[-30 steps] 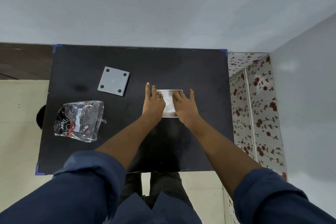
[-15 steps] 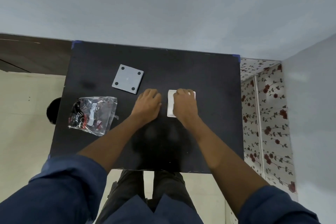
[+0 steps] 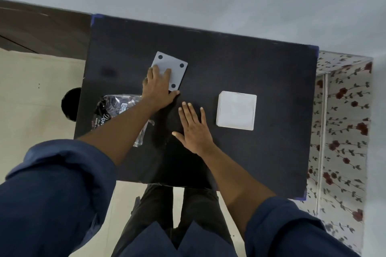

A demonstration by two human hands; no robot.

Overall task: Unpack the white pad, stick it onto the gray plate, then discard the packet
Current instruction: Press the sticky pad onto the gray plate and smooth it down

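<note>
Left hand (image 3: 159,87) lies palm down on the near-left part of the gray plate (image 3: 169,71), fingers spread and flat over it, thumb along the plate's near edge; nothing is gripped, only pressed or covered. Gray plate is square, tilted on the black table (image 3: 261,73), with dark round dots at its corners; three dots show, the fourth is under the fingers.

Right hand (image 3: 193,128) is flat, fingers spread apart, palm down on bare tabletop, holding nothing. It sits nearer the body than the left hand and to its right, the two hands close but not touching.

White pad (image 3: 236,110) lies flat on the table just to the right of the right hand, apart from it, and well apart from the gray plate. It looks like a plain white square; whether it sits in a wrapper cannot be told.

Clear plastic packet (image 3: 117,108) with dark printing lies to the left of the left hand, partly under the left forearm, near the table's left edge. Whether the forearm touches it cannot be told.

Both forearms are bare, with dark blue sleeves (image 3: 60,190) rolled back. Dark trousers show below the table's near edge. Flowered wall covering (image 3: 342,131) stands to the right of the table, beyond the right hand.
</note>
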